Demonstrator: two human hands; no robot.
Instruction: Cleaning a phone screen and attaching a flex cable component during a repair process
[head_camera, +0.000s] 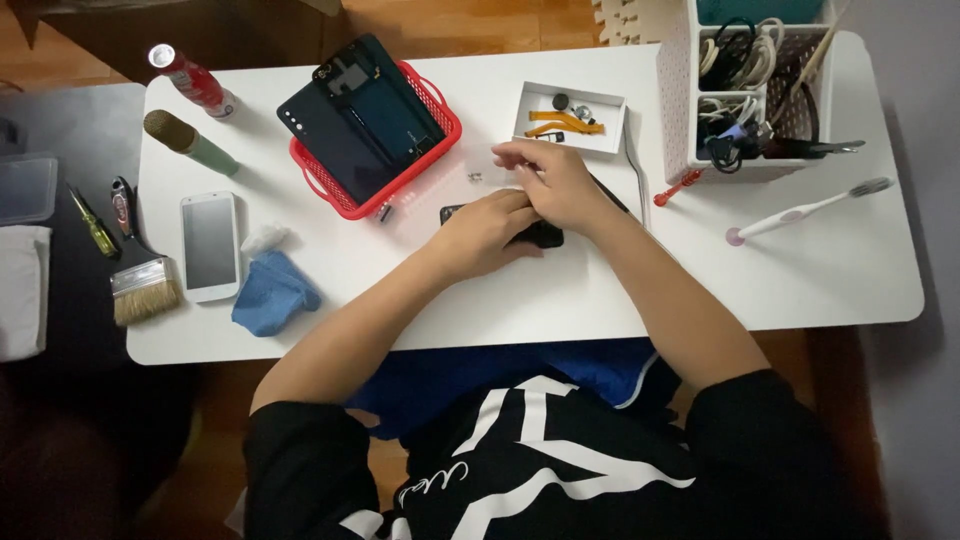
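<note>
1. Black phone (540, 236) sits directly under both grips, flat on the white bench (600, 290), near its middle. Long axis runs roughly left-right across the bench, tilted slightly; one dark corner shows just left of the left hand (487, 230) at the wrist side, a dark edge also pokes out past the right hand (552, 180) on the far-right side.
2. Left-hand grip: palm down, fingers curled over the phone's body, pressing or pinning it. Closed onto the phone as far as I can tell; fingertips hidden under the right hand.
3. Right-hand grip: stacked just above and beyond the left, fingers pinched together at the phone's far edge. Could be holding a small part or tool; too small to tell. Hands are touching each other.
4. Nearer hand: both on it; the left covers more of the body, the right works the far edge.
5. Look of the phone: dark, glossy, thin slab, mostly hidden by the hands. Cannot tell if it is open or which face is up.
6. Around the grips:
   - small white tray (570, 117) with orange flex strips and small dark bits, just beyond the right hand
   - tiny loose parts (476, 177) on the bench, just left of the right fingertips
   - red basket (445, 125) with a dark phone panel in it, beyond-left of the grips
   - white phone (210, 245) and blue cloth (272, 292), well off to the left
   - white toothbrush (810, 208), well off to the right
</note>
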